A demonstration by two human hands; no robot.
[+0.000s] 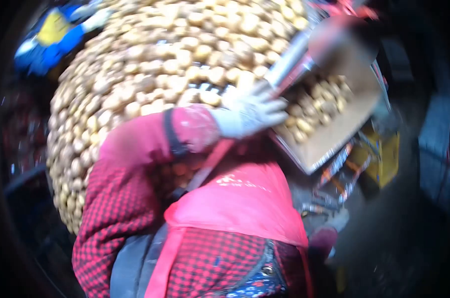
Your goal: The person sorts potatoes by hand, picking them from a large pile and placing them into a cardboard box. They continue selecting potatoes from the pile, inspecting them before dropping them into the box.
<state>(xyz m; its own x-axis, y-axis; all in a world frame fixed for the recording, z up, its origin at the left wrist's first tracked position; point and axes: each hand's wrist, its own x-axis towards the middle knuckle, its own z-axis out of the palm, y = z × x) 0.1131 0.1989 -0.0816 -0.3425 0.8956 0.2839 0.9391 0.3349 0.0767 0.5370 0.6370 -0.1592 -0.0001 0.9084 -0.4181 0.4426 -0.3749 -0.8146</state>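
Note:
My left hand, in a white glove, has its fingers spread at the near left edge of a cardboard box. Inside that box lies a heap of potatoes. Just beyond the glove, a broad spread of loose potatoes covers the sorting surface. Down at my right side hangs my right hand, gloved too, below a dark red cuff. Motion blur smears its fingers, and I cannot tell whether it holds anything.
A yellow crate stands right of the box, beside some orange and metal framework. At the upper left, a person in blue and yellow is by the potatoes. Another person, blurred, is behind the box.

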